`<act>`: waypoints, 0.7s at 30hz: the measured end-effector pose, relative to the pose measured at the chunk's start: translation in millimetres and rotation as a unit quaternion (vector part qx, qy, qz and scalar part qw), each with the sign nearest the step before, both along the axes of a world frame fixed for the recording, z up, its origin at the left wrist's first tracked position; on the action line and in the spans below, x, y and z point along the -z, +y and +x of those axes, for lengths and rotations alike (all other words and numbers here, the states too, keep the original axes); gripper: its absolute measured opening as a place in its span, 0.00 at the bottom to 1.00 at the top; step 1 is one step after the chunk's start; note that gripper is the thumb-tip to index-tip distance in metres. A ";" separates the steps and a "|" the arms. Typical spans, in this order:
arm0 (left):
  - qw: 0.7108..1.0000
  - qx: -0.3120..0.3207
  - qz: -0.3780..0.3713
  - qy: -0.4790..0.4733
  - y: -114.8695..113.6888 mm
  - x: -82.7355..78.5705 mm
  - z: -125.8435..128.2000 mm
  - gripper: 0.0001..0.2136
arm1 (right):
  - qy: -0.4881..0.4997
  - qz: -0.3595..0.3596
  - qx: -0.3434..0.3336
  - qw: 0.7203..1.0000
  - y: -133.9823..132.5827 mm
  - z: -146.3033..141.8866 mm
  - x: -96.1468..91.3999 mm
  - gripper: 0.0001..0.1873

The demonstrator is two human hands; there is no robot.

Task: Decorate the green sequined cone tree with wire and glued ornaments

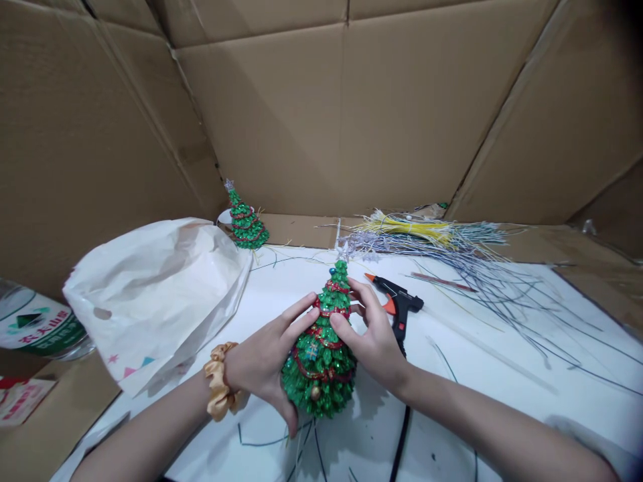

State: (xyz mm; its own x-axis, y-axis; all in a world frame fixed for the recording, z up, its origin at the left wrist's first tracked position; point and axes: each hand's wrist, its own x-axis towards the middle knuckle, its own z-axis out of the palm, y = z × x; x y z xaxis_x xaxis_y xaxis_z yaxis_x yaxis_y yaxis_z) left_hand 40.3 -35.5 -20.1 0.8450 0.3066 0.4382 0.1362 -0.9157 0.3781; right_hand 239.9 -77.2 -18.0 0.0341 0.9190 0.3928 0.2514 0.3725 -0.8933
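A small green Christmas tree stands in front of me on the white table, wound with red garland and hung with small ornaments. A pale glittery star tops it. My left hand holds the tree from the left, fingers on its upper side and thumb low near the base. From the right, my right hand grips the upper half, thumb in front and fingers partly hidden behind. Just right of that hand lies a black and orange glue gun.
Another decorated tree stands at the back left beside a white plastic bag. A large water bottle lies at the far left. Wire bundles spread along the back right. Cardboard walls enclose the white table.
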 end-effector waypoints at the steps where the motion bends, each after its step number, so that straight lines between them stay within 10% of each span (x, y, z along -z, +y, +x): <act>1: 1.000 0.001 -0.012 0.001 -0.8 -1.0 -0.2 0.65 | 0.003 -0.003 0.004 1.000 0.1 -0.1 0.3 0.26; 21: 0.987 -0.110 0.053 -0.102 -23.1 3.9 2.9 0.35 | -0.059 0.031 0.021 0.998 -10.3 -1.6 -1.6 0.27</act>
State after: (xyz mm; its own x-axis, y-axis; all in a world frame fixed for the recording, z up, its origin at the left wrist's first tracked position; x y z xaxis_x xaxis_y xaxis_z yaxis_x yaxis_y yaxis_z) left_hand 43.2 -58.6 -24.0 0.6546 0.4158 0.6314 0.2668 -0.9085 0.3216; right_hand 238.3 -87.5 -16.4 0.0217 0.8913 0.4529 0.3703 0.4136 -0.8318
